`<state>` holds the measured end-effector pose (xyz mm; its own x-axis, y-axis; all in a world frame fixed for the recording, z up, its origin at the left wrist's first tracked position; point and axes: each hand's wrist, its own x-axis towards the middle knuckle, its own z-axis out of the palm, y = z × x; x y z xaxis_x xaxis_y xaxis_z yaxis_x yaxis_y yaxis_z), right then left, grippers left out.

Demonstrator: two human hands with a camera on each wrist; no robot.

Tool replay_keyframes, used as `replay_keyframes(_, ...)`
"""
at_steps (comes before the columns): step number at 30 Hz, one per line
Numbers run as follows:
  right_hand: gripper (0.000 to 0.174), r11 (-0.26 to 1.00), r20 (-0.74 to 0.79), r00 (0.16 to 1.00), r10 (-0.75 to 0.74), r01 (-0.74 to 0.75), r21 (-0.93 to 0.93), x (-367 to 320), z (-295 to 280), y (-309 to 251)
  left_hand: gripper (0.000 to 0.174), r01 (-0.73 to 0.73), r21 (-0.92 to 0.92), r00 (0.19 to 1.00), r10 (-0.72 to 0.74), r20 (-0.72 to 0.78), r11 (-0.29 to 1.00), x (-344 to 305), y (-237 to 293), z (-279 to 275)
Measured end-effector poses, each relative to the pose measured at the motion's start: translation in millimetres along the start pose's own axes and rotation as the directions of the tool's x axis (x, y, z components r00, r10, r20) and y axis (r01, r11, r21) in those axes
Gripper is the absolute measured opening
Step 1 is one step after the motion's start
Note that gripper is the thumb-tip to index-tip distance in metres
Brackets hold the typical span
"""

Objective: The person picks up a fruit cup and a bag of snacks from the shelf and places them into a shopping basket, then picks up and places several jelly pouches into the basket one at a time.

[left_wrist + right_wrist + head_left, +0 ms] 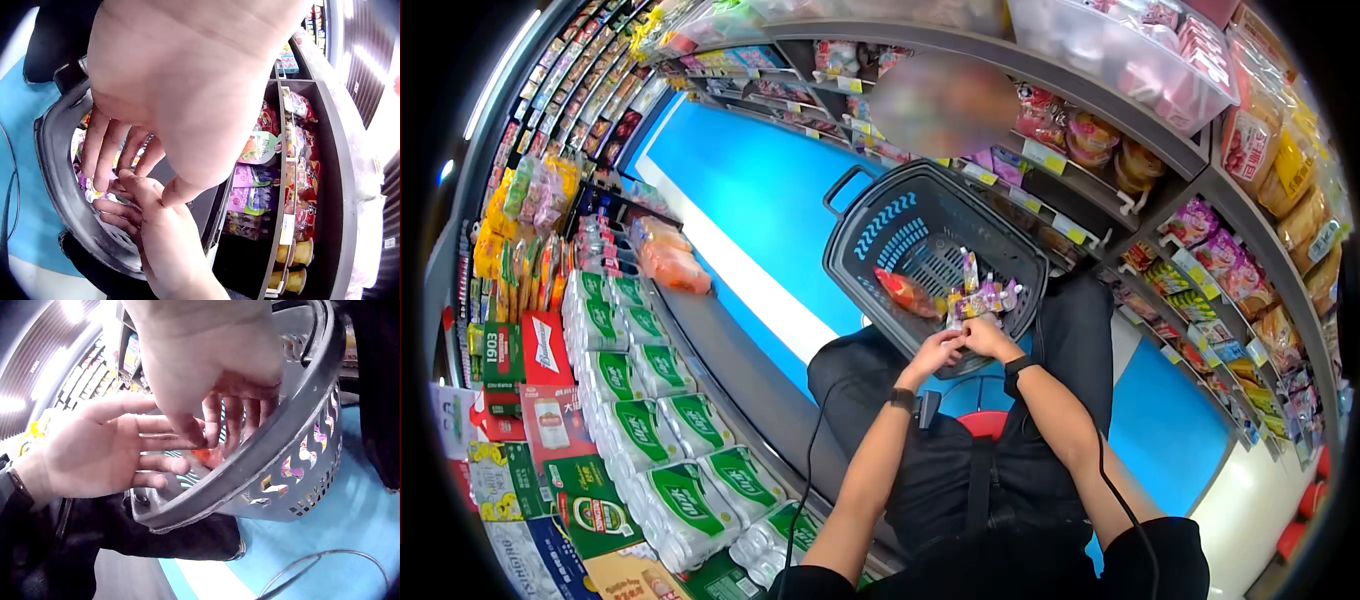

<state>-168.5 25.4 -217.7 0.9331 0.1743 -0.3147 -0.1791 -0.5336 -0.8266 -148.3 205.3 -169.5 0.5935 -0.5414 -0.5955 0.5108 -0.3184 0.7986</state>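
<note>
Head view is showing the dark basket (990, 215) being flanked by the person's legs near the middle of the frame. A red packet (906, 291) is being carried inside, left of the purple and yellow small packets (992, 298). At the basket's lower rim, the left hand (940, 350) and the right hand (990, 338) are being held together, touching. In the right wrist view, the left fingers are being held spread and nearly straight, with the right thumb being rested against them; the right fingers are being left loosely bent. Nothing is being visibly pinched, though whether something tiny is being hidden between the fingertips cannot be told. For careful handling, a light fingertip touch is probably being called for, with the wrists being best held clear of the rim and the packets being spared any crushing.
</note>
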Motion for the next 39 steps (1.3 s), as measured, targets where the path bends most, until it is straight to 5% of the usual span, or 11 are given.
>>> replay_keyframes(8, 0.017, 0.997, -0.071, 0.997, -0.023, 0.018, -0.071, -1, -15, -24, 0.031, 0.014, -0.021, 0.997, -0.015, -0.074, 1.000, 5, 11, 5)
replay_keyframes(15, 0.022, 0.983, 0.014, 0.995, 0.102, -0.099, -0.152, 7, -18, -25, 0.021, 0.034, -0.081, 0.996, -0.041, -0.079, 0.996, 6, 20, 4)
replay_keyframes(19, 0.025, 0.987, 0.009, 0.999, 0.046, -0.044, -0.157, 2, -24, -34, 0.021, 0.002, -0.163, 0.997, -0.016, -0.079, 0.987, 6, 25, 8)
replay_keyframes(32, 0.023, 0.980, -0.055, 0.997, 0.057, -0.067, -0.190, 3, -15, -28, 0.025, -0.037, -0.010, 0.991, 0.035, -0.126, 0.999, 1, 33, 11)
replay_keyframes(39, 0.020, 0.994, -0.038, 0.995, 0.090, -0.092, -0.061, -1, -23, -40, 0.026, -0.089, -0.023, 0.987, 0.086, -0.137, 0.996, 7, 25, 10)
